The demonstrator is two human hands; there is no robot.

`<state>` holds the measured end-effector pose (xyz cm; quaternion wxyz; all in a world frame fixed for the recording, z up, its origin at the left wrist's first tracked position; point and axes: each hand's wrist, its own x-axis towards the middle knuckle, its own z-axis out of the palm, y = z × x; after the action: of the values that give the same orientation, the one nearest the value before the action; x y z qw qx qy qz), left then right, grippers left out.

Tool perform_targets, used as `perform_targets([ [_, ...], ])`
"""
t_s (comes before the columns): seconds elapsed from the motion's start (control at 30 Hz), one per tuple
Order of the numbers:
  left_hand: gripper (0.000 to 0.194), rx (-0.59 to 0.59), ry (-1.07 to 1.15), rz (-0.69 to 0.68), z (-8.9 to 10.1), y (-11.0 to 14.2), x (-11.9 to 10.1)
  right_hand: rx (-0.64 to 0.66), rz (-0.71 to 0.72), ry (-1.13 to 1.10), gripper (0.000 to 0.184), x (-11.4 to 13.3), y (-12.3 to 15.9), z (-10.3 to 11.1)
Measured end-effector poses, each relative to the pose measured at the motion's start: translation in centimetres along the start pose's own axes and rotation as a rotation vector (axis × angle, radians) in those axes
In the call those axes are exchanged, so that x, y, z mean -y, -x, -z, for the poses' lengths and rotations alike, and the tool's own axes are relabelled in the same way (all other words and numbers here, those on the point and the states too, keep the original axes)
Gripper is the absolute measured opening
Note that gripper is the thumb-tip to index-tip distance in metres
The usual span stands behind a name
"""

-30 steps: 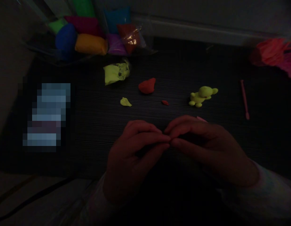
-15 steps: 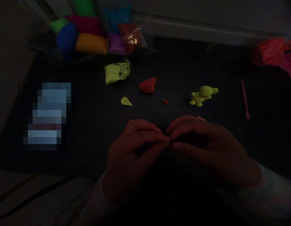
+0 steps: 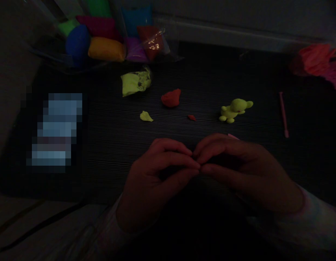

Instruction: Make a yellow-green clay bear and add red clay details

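My left hand (image 3: 159,181) has its thumb and index finger pinched together. My right hand (image 3: 238,168) meets it, thumb and fingertips closed close to the left fingertips. Whatever lies between the tips is too small and dark to make out. Just beyond my right hand stands a yellow clay figure (image 3: 231,111) with a round head and small limbs. A red clay lump (image 3: 171,98) and a tiny red clay bit (image 3: 191,117) lie past my left hand. Left of them are a flat yellow clay scrap (image 3: 146,116) and an opened yellow clay packet (image 3: 135,82).
A clear bag of several coloured clay packs (image 3: 106,49) sits at the back left of the dark table (image 3: 108,174). At left lies a blurred, lit screen (image 3: 57,128). A pink modelling tool (image 3: 283,115) and a coral-coloured bundle (image 3: 314,59) are at right. A pink end (image 3: 233,136) shows behind my right hand.
My left hand has shifted slightly right, bringing its fingertips closer to the right hand's. The right hand keeps nearly the same pose. Objects on the table have stayed put.
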<state>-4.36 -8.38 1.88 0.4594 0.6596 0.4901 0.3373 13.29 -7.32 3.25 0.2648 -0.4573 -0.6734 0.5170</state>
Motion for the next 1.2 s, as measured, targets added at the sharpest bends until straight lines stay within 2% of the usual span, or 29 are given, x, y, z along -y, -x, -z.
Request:
perform_targets([
  [0.43,0.010,0.000,0.053,0.029,0.14,0.06,0.01,0.025,-0.006,0.026,0.016,0.13,0.12,0.27],
  [0.83,0.009,0.037,0.036,0.010,0.19,-0.06,-0.22,-0.001,-0.016,-0.010,0.010,0.12,0.15,0.18],
  [1.2,0.010,-0.004,0.052,0.035,0.15,0.00,-0.06,-0.001,-0.031,-0.011,0.015,0.16,0.24,0.18],
])
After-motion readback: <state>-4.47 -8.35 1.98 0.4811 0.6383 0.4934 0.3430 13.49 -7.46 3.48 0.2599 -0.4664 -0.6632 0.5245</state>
